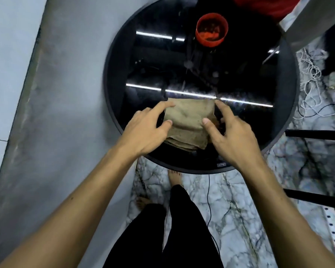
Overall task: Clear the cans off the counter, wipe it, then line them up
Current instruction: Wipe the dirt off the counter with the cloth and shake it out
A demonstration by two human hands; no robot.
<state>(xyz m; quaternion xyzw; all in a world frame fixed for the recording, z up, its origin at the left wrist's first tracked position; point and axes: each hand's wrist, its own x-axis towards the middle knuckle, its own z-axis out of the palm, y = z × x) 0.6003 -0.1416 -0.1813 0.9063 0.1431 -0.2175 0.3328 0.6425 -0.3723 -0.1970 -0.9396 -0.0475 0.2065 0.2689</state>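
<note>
The folded cloth [190, 120] lies on the near part of the round black glass table [112, 74], just inside the near rim and between the two hands. Several layers are seen stacked at its near edge. If it is pushed by one side only, the layers may well slide apart and the pad be lost. Since it sits so near the rim, it could also be dragged off toward the floor by a pull toward the body. The fabric is a dull tan, creased and marked with darker spots, so streaks may be left on the glossy top instead of being removed.

The left hand [145, 130] is laid at the cloth's left side, with the forefinger stretched out onto the far left corner and the thumb touching the left edge; nothing is grasped. The right hand [234, 136] is set at the right side, thumb on top and forefinger straight along the far right corner. Its other fingers are bent down beside the edge, and whether the cloth is pinched there cannot be told.

An open red container [211, 29] stands well apart at the far side; it could be knocked over by a wide sweep. A thin black cable [208, 200] hangs beside the legs and might be snagged by a step.
</note>
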